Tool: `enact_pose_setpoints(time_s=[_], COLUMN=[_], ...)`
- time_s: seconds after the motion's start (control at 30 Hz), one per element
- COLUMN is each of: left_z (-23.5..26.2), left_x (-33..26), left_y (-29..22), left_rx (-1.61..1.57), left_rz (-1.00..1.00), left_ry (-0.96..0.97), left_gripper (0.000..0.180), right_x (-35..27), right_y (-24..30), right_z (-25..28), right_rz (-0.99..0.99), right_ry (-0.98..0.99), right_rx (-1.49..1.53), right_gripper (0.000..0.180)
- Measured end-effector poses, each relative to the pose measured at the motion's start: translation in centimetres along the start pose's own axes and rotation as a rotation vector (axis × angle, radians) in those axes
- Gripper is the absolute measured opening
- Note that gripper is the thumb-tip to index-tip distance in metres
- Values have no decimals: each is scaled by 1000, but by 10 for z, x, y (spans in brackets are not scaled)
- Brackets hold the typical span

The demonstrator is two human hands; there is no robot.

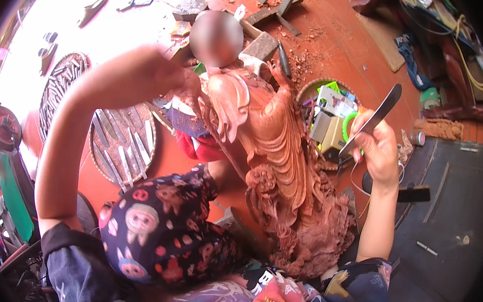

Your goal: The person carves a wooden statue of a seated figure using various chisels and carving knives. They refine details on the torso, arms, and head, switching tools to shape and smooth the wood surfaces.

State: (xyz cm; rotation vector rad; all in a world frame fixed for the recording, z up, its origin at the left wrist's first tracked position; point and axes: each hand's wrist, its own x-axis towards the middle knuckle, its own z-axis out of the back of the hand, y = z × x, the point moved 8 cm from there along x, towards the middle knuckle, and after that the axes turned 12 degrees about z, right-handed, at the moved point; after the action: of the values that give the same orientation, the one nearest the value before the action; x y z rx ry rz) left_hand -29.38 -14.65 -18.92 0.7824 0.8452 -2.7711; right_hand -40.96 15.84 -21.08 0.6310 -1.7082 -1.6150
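A carved reddish-brown wooden statue (279, 137) of a robed figure lies tilted in front of me, its head end farther away and its rough, knotted base close to my body. My right hand (379, 147), raised to the right of the statue, is closed around a long flat dark metal blade (375, 119) with a rounded upper end. My left hand (171, 74) is up beside the statue's upper left, near a thin carved wooden staff (220, 135). Motion and glare blur its fingers, so whether it grips anything does not show.
Left of the statue, a round woven tray (150, 169) holds several chisels, with another tray (43, 127) of tools behind it. A basket (301, 90) of small items sits to the right. Wood chips and blocks (261, 46) lie at the far end. A dark mat (445, 224) covers the right.
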Motion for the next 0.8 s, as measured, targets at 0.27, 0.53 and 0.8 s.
enact_pose_setpoints(time_s=[0.27,0.53,0.8], left_z=[36,19,-102], left_x=[18,30,-26], left_y=[-83,-4,242], left_rx=[-707,-894,-1098], left_rz=[-507,-294,581], left_ry=[-465,-604,-921], left_gripper=[24,37,24], right_x=[90,115,73], right_y=[29,-11,-29], right_z=[-88,-120,-118], right_rz=[175,225,140], right_ry=[26,179,137], right_rx=[-209,165,35], right_gripper=[13,13,27])
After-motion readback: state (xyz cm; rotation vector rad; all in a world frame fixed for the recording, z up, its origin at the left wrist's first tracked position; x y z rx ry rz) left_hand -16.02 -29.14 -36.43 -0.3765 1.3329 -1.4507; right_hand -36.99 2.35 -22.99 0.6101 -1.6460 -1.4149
